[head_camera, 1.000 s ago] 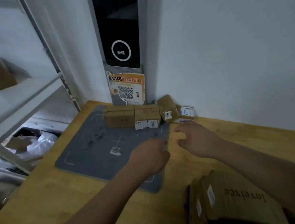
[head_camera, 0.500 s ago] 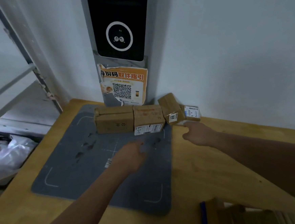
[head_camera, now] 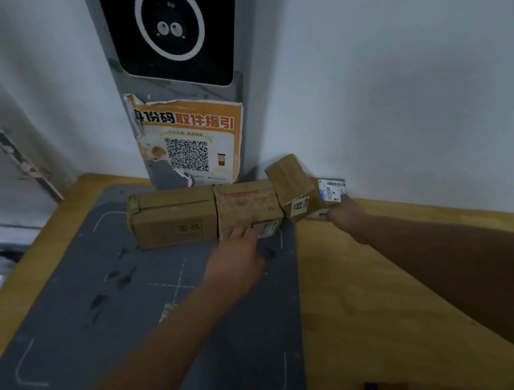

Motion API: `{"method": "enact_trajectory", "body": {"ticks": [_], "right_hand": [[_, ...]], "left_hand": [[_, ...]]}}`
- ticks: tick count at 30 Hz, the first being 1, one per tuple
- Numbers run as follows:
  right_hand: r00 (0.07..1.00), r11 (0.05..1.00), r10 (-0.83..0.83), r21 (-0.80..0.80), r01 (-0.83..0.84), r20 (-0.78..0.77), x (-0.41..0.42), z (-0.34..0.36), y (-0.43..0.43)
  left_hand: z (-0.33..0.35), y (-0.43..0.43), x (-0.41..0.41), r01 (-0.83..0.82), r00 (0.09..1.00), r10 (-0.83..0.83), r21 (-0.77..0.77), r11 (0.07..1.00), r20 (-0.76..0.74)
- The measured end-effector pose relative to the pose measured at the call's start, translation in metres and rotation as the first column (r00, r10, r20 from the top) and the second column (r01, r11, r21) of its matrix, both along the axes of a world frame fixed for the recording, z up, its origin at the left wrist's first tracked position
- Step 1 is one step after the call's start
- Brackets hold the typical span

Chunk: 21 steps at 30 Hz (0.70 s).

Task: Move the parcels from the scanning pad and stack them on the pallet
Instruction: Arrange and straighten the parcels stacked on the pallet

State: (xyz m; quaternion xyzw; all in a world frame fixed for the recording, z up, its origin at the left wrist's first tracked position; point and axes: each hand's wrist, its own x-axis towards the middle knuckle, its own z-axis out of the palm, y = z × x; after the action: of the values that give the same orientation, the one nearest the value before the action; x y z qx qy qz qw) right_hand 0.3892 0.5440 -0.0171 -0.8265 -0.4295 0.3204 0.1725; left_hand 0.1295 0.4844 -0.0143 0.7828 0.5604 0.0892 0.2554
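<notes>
Grey scanning pad on wooden table; white walls.

Both arms are bare and extended forward. The left forearm enters from the 7 o'clock edge and runs toward 1 o'clock. The left hand is palm down, knuckles up, fingers straight and together, pointing toward 12 o'clock. The right forearm enters from the 3 o'clock edge and runs toward 10 o'clock. The right hand shows its back with fingers curled forward; the fingertips are hidden, so its grip state cannot be determined. The hands are well apart.
</notes>
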Motion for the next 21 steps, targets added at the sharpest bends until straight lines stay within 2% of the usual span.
{"method": "enact_trajectory", "body": {"ticks": [2, 5, 10, 13, 16, 21], "right_hand": [[0.992, 0.996, 0.089, -0.019, -0.087, 0.09, 0.015, -0.013, 0.011], [0.928, 0.955, 0.283, -0.157, -0.25, 0.242, 0.025, -0.022, 0.02], [0.781, 0.885, 0.457, -0.306, -0.351, 0.425, 0.031, -0.028, 0.013], [0.724, 0.873, 0.478, -0.357, -0.331, 0.498, 0.043, -0.033, 0.005], [0.656, 0.888, 0.46, -0.307, -0.342, 0.599, 0.052, -0.035, 0.006], [0.743, 0.9, 0.43, -0.304, -0.312, 0.512, 0.064, -0.037, -0.003]], "left_hand": [[-0.005, 0.006, 0.012, 0.068, 0.998, -0.067, 0.089, 0.994, -0.013], [-0.009, 0.016, 0.032, 0.139, 0.99, -0.138, 0.177, 0.974, -0.017], [-0.008, 0.037, 0.063, 0.247, 0.968, -0.222, 0.275, 0.929, -0.118], [-0.004, 0.049, 0.08, 0.289, 0.949, -0.23, 0.304, 0.908, -0.215], [-0.001, 0.057, 0.099, 0.336, 0.901, -0.193, 0.341, 0.878, -0.389], [-0.014, 0.064, 0.126, 0.304, 0.849, -0.096, 0.333, 0.892, -0.519]]}}
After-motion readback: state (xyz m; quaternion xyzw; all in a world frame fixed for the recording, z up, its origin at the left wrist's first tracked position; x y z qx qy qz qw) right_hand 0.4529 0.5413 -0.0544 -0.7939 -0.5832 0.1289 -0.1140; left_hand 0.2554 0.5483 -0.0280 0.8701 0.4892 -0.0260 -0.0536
